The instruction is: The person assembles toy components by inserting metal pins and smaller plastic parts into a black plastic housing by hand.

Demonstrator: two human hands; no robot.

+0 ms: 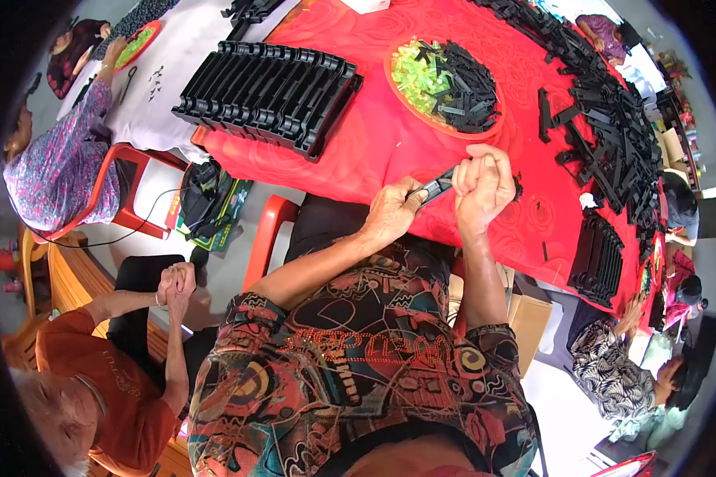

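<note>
My left hand (pixel 391 213) is closed around one end of a narrow black plastic strip (pixel 436 188), just past the near edge of the red-covered table. My right hand (pixel 484 189) is curled into a fist at the strip's other end, with its fingers hiding that end. Beyond my hands stands a round orange-red basin (pixel 395 94). Its left part holds small clear yellow-green pieces (pixel 418 78), its right part a heap of short black plastic pieces (pixel 468 87).
A row of ribbed black plastic trays (pixel 266 95) stands at the table's left. Long black strips (pixel 612 135) lie heaped along the right, with another ribbed black stack (pixel 597 258) nearer. A red chair (pixel 272 238) is by my left. Other people sit around, one in an orange-red shirt (pixel 123 381).
</note>
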